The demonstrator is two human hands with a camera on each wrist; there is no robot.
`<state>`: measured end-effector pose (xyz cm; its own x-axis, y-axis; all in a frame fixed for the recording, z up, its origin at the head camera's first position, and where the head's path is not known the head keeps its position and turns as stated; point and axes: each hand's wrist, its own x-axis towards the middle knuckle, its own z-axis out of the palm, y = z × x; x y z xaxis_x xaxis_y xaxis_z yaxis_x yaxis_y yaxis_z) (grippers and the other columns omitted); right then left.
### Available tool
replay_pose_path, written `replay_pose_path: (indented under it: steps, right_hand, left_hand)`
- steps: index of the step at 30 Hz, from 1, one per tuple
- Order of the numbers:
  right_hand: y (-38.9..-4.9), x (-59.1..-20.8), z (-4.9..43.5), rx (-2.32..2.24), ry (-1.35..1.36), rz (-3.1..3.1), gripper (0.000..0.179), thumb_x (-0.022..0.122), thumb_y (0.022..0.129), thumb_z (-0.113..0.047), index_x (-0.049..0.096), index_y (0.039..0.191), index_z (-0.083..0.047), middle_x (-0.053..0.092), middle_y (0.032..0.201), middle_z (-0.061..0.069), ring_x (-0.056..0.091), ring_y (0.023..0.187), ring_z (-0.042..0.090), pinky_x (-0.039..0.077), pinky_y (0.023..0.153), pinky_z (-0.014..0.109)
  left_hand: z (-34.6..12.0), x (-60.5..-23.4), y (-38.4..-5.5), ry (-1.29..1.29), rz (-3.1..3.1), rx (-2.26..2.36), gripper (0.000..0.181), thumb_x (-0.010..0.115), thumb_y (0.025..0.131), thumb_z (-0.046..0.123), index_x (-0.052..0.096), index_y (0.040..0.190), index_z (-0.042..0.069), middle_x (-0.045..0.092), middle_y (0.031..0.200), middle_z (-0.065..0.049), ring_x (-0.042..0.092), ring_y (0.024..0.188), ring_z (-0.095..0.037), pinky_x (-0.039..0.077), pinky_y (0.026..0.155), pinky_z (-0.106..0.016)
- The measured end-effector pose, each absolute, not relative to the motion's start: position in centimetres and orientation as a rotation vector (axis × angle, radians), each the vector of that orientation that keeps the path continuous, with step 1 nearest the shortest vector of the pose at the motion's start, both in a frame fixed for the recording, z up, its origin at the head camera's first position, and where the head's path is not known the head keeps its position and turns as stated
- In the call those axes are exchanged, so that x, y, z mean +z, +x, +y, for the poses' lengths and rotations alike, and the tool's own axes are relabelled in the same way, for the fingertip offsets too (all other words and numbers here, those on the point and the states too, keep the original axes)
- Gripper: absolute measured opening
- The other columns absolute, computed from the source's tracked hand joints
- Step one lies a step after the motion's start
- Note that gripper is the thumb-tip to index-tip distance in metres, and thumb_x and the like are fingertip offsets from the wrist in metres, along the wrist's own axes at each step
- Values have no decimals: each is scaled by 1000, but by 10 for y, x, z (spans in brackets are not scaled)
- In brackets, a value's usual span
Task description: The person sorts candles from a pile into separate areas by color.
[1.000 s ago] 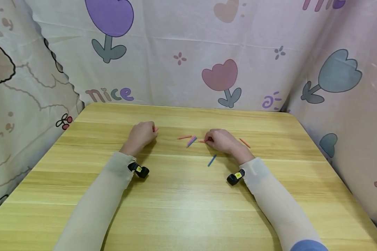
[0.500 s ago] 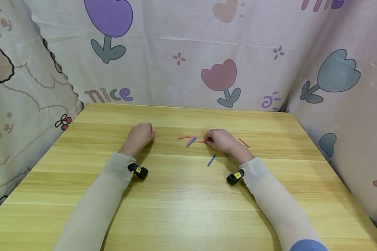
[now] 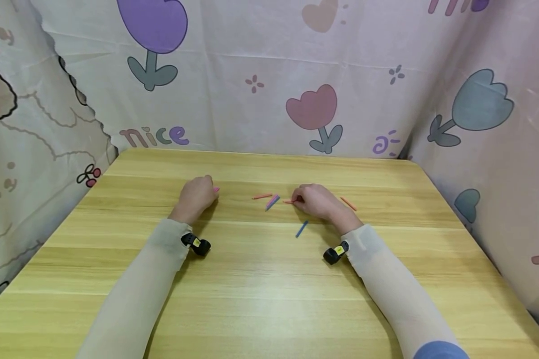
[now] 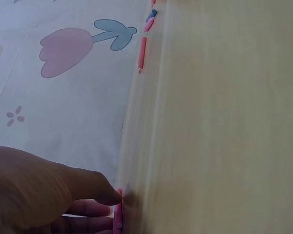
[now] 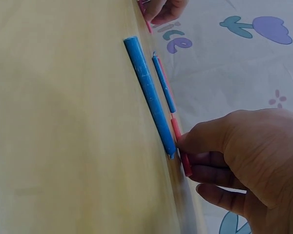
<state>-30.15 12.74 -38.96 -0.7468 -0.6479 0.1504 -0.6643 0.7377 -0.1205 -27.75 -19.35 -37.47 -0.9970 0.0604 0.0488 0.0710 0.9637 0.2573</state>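
The left hand [image 3: 195,198] pinched a slim pink stick [image 4: 118,217], the right hand [image 3: 316,201] a red stick [image 5: 176,128], near a cylindrical blue stick [image 5: 150,95] on a wood-grained tabletop [image 3: 269,294].

Pale cloth [image 3: 226,109] printed with tulips [image 3: 312,107] hangs behind and beside a yellowish wood-grain tabletop [image 3: 260,309].

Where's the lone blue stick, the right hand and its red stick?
Lone blue stick [image 5: 150,97]: right wrist view, its middle.
Right hand [image 3: 320,203]: head view, its back.
Red stick [image 5: 186,164]: right wrist view, its lower part.
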Motion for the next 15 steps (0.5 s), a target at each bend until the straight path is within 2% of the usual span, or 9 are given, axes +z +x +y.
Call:
replay_pose_path:
  steps: [5,15]
  right_hand:
    - [-301,-388,127,256,1052,-2857,8,60,83,-20,66,88,-18,58,82,-7,53,72,10,43,69,28]
    - [-300,-382,135,290,1002,-2888,9,61,82,-24,66,87,-18,60,79,-7,51,66,11,43,65,28]
  left_hand:
    - [-195,-376,-279,-101,-3082,-416,25,51,89,23,53,81,-1,56,75,-14,48,65,-25,41,63,-39]
    - [-198,-376,-279,-92,-3079,-437,23,49,87,21,52,85,-2,55,76,-15,48,66,-26,41,64,-39]
